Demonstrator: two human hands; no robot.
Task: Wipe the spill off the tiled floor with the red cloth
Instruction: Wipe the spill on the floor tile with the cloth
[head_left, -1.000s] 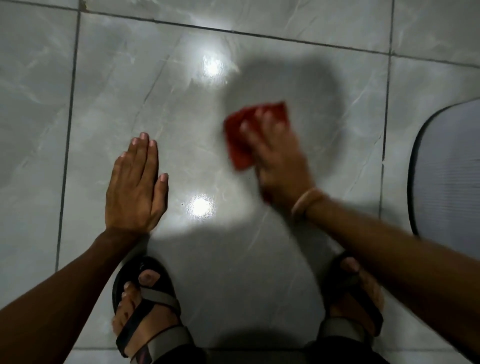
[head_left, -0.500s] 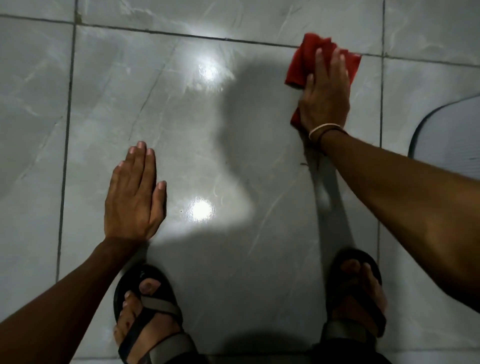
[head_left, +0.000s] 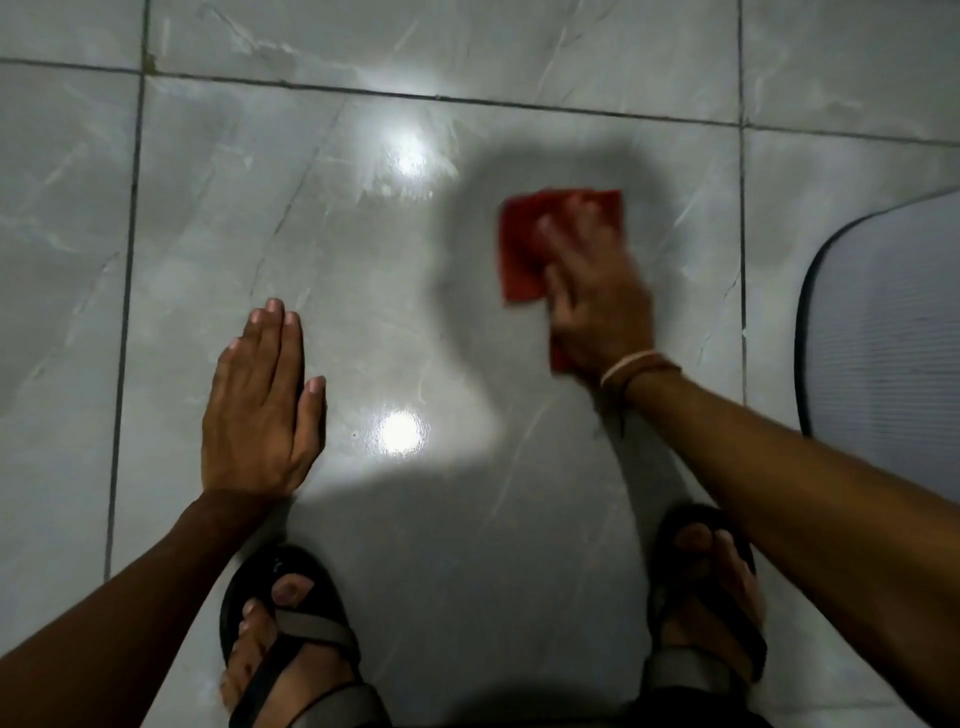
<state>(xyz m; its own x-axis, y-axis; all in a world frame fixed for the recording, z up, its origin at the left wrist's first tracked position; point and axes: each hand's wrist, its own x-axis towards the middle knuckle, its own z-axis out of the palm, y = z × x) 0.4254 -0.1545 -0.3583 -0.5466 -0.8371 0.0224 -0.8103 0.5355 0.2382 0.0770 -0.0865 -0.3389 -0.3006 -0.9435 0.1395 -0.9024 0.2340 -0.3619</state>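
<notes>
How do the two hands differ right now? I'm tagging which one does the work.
The right hand presses on the red cloth; the left hand rests on bare tile with nothing under it. The right hand is motion-blurred, the left hand sharp. The right wrist wears bands; the left wrist is bare. Both lie palm down on the floor, fingers pointing away from the person.

no text, label, brand, number or sign can be read anywhere in the head view.
</notes>
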